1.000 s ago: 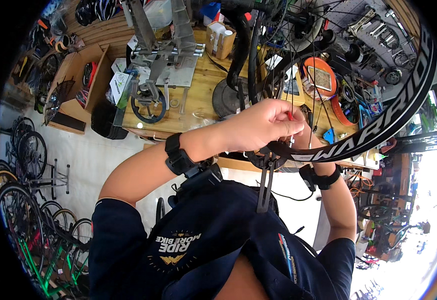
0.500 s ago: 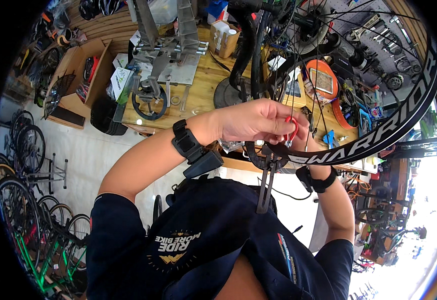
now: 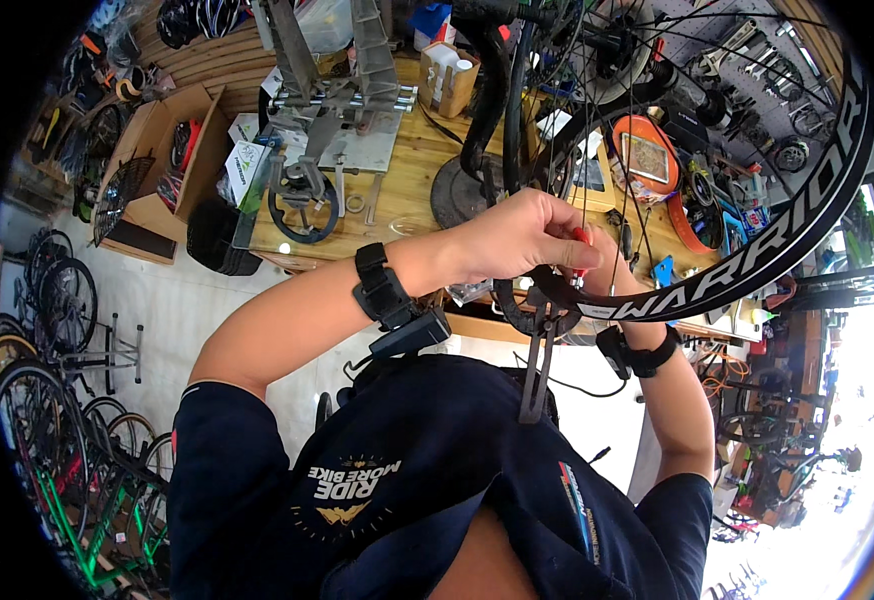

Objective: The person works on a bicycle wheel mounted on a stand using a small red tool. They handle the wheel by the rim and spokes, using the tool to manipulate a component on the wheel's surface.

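A bicycle wheel with a black, white-lettered rim (image 3: pixel 732 285) and thin dark spokes stands in front of me. My left hand (image 3: pixel 532 238) reaches across to the rim's near edge. Its thumb and fingers are pinched on a small red spoke wrench (image 3: pixel 582 250), which sits at a spoke just above the rim. My right hand (image 3: pixel 609 262) is beyond the rim, close beside the wrench. The rim, spokes and left hand cover much of it, and its fingers do not show clearly. Under the rim is a slotted metal arm (image 3: pixel 536 375) of a stand.
Behind the wheel is a wooden workbench (image 3: pixel 407 190) with a round dark base (image 3: pixel 462 190), an orange tray (image 3: pixel 645 155) and a cardboard box (image 3: pixel 449 80). Wrenches hang on a pegboard (image 3: pixel 757 70). Bicycles (image 3: pixel 87 500) line the left side.
The left hand has turned the red spoke wrench, so it now appears narrower, edge-on. The fingers have closed further over it. The right hand stays behind the rim.
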